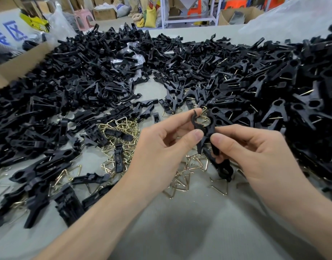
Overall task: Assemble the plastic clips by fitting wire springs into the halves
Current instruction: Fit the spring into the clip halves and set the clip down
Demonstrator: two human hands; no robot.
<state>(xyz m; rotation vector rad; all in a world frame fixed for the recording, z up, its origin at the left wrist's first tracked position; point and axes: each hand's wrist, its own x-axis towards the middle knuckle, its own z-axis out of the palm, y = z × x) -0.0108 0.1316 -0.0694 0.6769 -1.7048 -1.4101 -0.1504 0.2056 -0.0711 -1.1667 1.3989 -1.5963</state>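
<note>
Black halves (pixel 210 124) are held over the springs (pixel 112 127) on the table (pixel 180 222). Left hand (pixel 161 147) pinches one, right hand (pixel 255 152) the other. We advise aligning pivots squarely before seating a spring; whether one is fitted, we cannot tell.

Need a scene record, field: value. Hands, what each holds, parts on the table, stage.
left hand: pinches a clip half between thumb and forefinger
right hand: pinches a second half, meeting the first
springs: loose brass heap on the table, below the hands
loose halves: heap left and centre
assembled clips: heap at right
stage: halves being mated; fitted spring cannot be told
</note>
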